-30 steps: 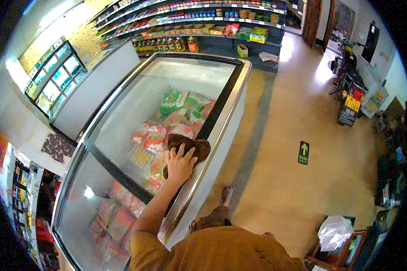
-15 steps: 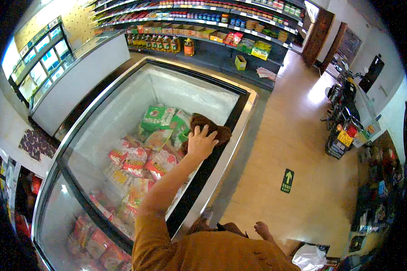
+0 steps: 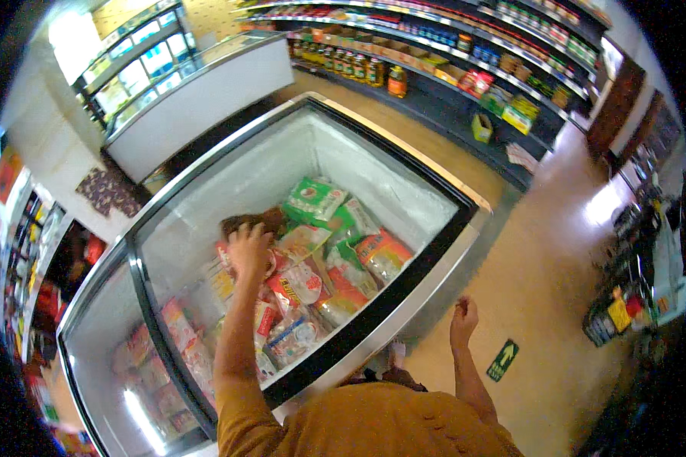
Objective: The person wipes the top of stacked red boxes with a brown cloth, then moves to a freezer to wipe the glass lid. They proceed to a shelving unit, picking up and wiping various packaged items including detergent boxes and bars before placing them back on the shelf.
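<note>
A chest freezer with a glass top and a dark frame stands in front of me. My left hand presses a brown cloth flat against the glass, its fingers bent over the cloth's near edge. Through the pane show green bags and several red and white food packets, some hidden beneath my hand and forearm. Off the freezer's right side, my right hand is held in the air over the floor, fingers curled in, with nothing visible in it.
Shelves with bottles, jars and boxes run along the back. A white counter stands at the far left. To the right, a motorbike is parked on the tan floor, near a green arrow sign.
My left hand has carried the cloth leftward across the glass, away from the right frame. My right hand has risen beside the freezer. The whole view has turned.
</note>
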Available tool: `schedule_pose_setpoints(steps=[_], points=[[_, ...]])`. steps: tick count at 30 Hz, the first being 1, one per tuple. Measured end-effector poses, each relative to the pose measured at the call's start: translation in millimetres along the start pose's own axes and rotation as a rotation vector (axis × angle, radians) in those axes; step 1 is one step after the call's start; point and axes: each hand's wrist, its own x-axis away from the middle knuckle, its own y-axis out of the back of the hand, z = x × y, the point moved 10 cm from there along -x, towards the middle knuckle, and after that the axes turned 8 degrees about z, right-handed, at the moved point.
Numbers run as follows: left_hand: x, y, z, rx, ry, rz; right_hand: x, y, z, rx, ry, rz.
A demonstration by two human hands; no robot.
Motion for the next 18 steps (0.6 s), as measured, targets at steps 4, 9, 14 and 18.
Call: schedule_pose_setpoints(steps=[4, 9, 14, 18], points=[[86, 3, 140, -0.198, 0.624, 0.029, -87, -6, 75, -0.169, 0.263, -0.03], [201, 6, 190, -0.225, 1.04, 0.31, -139, -45, 102, -0.294, 0.333, 0.189], [200, 25, 124, -0.323, 0.99, 0.368, -147, -77, 96, -0.116, 0.329, 0.311], [154, -12, 74, -0.039, 0.953, 0.342, -147, -85, 89, 0.052, 0.341, 0.339]])
